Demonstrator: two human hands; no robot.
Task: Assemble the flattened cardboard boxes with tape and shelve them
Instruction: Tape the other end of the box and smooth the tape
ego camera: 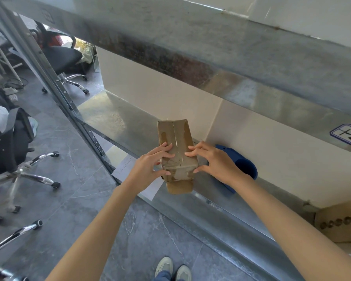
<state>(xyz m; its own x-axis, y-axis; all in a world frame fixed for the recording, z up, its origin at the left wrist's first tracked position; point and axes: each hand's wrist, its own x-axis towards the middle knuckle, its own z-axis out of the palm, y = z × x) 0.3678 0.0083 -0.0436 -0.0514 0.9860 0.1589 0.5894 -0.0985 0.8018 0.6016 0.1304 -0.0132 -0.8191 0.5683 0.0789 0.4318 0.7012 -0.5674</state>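
The person stands close against the metal shelf (114, 116), both arms stretched forward. The left hand (148, 169) and right hand (215, 165) clamp the near end of a small cardboard box (176, 142) from either side, fingers spread on its taped top and thumbs tucked against the end face. The box sits over the shelf's front edge, its long side pointing toward the wall; whether its bottom touches the metal I cannot tell. It looks light and probably empty. The board is creased and a bit soft, the tape glossy, so I'd hold it by the corners and side walls, not the middle seam, which could cave in. A sheet of paper (126, 166) lies under the left wrist, and a blue plastic thing (243, 165) sits just behind the right hand.
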